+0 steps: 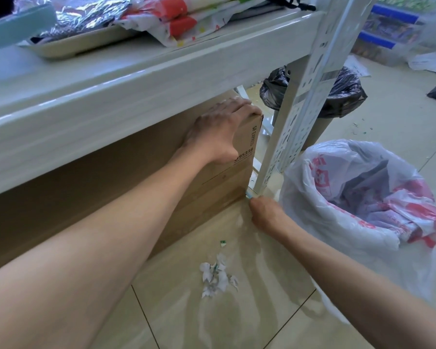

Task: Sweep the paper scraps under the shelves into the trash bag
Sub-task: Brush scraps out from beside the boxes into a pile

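A small heap of white and green paper scraps (217, 277) lies on the floor tiles in front of the shelf, with one loose scrap (223, 243) a little beyond it. My left hand (219, 132) grips the top right corner of a brown cardboard box (126, 187) that stands under the white shelf (126, 86). My right hand (266, 214) is at the box's bottom right corner, beside the shelf post, and pinches a small light-blue piece (249, 195). The open white and red plastic trash bag (363, 195) stands just right of that hand.
A perforated white shelf post (295, 127) rises between the box and the bag. Behind it stands a bin with a black liner (342, 96). More scraps (360, 127) dot the floor farther right. A tray (73, 44) and plastic bags lie on the shelf top.
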The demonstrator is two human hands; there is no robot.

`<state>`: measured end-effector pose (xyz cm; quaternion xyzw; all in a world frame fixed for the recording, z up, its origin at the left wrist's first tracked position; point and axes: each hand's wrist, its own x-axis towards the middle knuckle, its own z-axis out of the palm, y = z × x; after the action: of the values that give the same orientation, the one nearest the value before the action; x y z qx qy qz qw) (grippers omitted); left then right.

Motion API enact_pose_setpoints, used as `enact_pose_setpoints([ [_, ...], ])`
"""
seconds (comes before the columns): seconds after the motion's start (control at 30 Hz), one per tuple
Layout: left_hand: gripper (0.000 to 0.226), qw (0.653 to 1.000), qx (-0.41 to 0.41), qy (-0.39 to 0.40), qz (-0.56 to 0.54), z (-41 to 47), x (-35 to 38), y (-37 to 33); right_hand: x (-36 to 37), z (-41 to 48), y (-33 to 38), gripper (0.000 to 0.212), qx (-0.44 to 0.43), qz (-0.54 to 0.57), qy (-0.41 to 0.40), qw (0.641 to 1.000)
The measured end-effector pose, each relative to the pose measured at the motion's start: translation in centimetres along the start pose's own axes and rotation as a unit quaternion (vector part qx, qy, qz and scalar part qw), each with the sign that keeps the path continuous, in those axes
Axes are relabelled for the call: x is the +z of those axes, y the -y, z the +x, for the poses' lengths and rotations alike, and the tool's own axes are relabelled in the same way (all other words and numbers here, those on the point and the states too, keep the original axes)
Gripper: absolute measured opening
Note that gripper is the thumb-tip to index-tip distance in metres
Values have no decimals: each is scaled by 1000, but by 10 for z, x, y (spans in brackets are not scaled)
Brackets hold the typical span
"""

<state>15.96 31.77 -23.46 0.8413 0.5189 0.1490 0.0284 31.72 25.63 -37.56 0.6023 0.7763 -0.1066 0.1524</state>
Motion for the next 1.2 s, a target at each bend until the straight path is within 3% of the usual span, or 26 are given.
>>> enact_pose_setpoints([
  [0.3,86,1000,2,-12,6,-3,0,-2,67,-68,67,32,-211,-101,53,971],
  [0.5,93,1000,-3,21,22,-13,-11,-9,73,-128,82,32,-254,-99,104,956],
  [0.7,105,983,-98,94,-125,-35,-49,-13,72,-157,74,29,-297,-124,101,941],
  [0.8,101,984,-101,100,-110,-63,-64,1,49,-147,65,30,-278,-114,70,951],
  [0.9,91,985,-113,80,-107,-93,-69,24,29,-128,67,30,-194,-81,39,977],
  [1.03,79,987,-120,61,-92,-125,-65,44,32,-120,73,32,-100,-74,61,990],
  [1.2,71,988,-107,42,-102,-143,-55,51,52,-145,92,26,-103,-54,87,989],
])
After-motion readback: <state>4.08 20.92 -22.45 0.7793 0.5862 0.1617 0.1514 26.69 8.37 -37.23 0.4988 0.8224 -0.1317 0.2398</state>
